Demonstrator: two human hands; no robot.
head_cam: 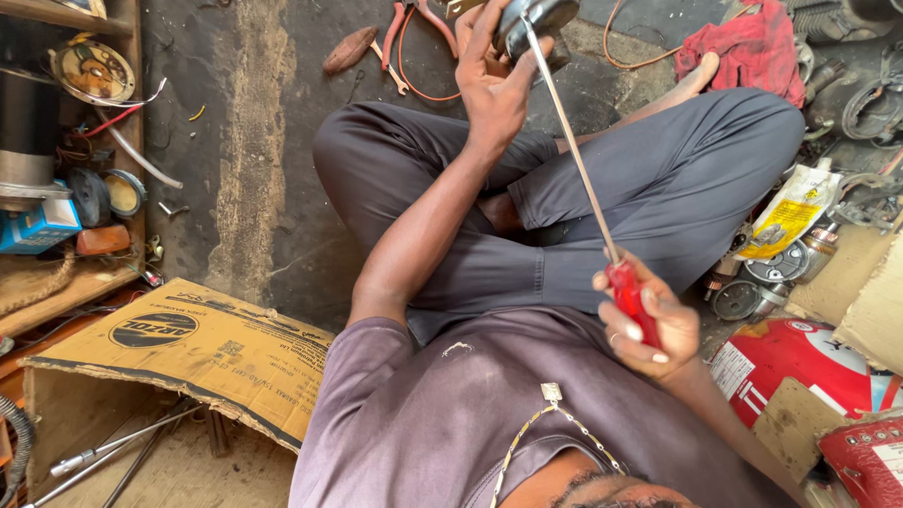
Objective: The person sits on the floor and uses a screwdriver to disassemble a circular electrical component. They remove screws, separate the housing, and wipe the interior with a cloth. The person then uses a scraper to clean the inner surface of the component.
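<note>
Dark workshop floor point(235, 141), person seated cross-legged. Left hand point(494, 85) grips round metal part point(531, 19); right hand point(649, 325) clenches red-handled screwdriver point(588, 183), tip touching part. Brown cardboard box point(188, 353) at left, yellow packet point(790, 212) right.

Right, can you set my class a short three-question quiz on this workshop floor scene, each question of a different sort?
1. True or false: the right hand grips a red-handled screwdriver.
2. What does the left hand hold up? A) a round metal part B) a hammer C) a paintbrush
3. Short answer: what colour is the cloth lying on the floor beyond the person's knee?

Key: 1 true; 2 A; 3 red.
</note>
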